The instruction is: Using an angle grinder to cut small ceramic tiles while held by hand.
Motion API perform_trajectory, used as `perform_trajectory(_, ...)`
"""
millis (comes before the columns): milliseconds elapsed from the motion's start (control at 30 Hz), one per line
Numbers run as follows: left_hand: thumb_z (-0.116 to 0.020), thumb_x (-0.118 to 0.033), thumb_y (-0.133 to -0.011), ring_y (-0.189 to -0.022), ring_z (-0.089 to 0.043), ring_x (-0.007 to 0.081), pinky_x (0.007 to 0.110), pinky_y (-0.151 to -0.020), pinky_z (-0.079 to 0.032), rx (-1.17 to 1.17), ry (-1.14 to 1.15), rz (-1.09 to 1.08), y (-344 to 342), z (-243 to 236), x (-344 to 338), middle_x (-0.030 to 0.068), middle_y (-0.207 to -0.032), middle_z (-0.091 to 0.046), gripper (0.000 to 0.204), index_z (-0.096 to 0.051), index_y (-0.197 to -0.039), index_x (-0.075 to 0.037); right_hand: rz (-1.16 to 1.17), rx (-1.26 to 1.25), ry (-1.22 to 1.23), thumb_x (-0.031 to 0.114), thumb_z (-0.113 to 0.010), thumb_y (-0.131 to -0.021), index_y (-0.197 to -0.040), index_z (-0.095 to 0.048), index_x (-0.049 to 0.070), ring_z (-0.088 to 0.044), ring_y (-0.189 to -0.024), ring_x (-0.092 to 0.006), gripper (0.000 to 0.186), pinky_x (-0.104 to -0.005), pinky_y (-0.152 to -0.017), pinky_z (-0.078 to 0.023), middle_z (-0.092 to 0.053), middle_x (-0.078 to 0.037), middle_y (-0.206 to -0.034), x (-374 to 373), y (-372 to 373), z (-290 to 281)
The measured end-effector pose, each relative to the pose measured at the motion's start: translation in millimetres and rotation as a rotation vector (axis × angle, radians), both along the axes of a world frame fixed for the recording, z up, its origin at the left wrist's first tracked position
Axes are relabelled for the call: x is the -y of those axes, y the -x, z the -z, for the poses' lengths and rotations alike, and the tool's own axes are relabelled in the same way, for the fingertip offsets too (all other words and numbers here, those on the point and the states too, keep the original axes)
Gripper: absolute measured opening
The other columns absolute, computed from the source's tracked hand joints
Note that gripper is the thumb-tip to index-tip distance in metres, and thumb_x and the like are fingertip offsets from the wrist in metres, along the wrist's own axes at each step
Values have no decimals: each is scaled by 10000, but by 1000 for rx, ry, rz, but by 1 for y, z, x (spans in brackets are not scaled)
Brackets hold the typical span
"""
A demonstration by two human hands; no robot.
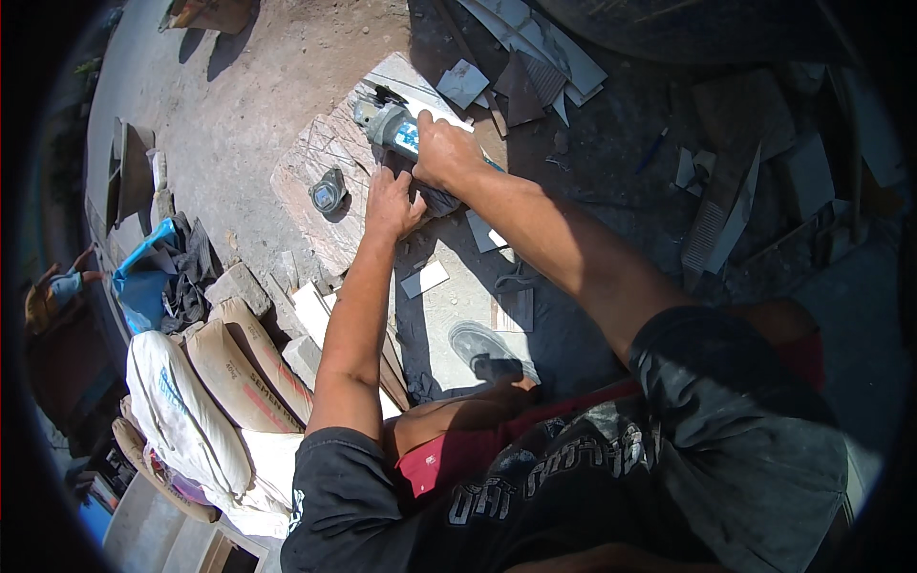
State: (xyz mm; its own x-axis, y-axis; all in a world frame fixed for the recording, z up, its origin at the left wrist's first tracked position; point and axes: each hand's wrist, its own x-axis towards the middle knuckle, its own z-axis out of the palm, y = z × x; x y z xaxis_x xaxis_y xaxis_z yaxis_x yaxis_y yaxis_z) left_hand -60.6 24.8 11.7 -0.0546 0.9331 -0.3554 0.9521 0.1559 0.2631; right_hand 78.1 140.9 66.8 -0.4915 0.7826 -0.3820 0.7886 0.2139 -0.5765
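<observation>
My right hand (444, 153) is closed on a grey angle grinder (387, 124) with a blue-and-white label, held over a white marble-patterned tile (401, 76). My left hand (392, 201) is just below the grinder, fingers apart and touching the work beneath it; what lies under the fingertips is partly hidden. The tile rests on a larger, pink-veined slab (306, 229). On that slab, left of my hands, sits a small grey tool (328, 191), perhaps a tape measure.
Tile offcuts (535, 67) litter the upper right. Paper sacks (239, 377), a white sack (181, 411) and blue plastic (143, 296) are piled at lower left. My sandaled foot (482, 349) stands below my hands. Another person (57, 286) shows at the far left rim.
</observation>
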Motion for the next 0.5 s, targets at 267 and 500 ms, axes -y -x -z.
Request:
perform_trajectory(267, -728, -312, -765, -1279, -439, 482, 535, -1127, -332, -4, -8, -4, 1, -2, 2, 281, -1184, -539, 482, -605, -1131, -24, -6, -6, -4, 158, -776, -701, -1158, -505, -28, -688, -1013, -402, 563, -452, -884, -563, -679, -267, -1052, 1, -2, -1)
perform_trajectory(500, -728, -341, -763, -1098, -502, 445, 527, -1000, -394, -79, -196, 88, 4, 6, 6, 254, -1049, -538, 453, -603, -1061, -23, -13, -3, 4, 162, -775, -702, -1160, -504, -32, -690, -1011, -397, 566, -455, -878, -564, -681, -267, -1056, 0, -3, 2)
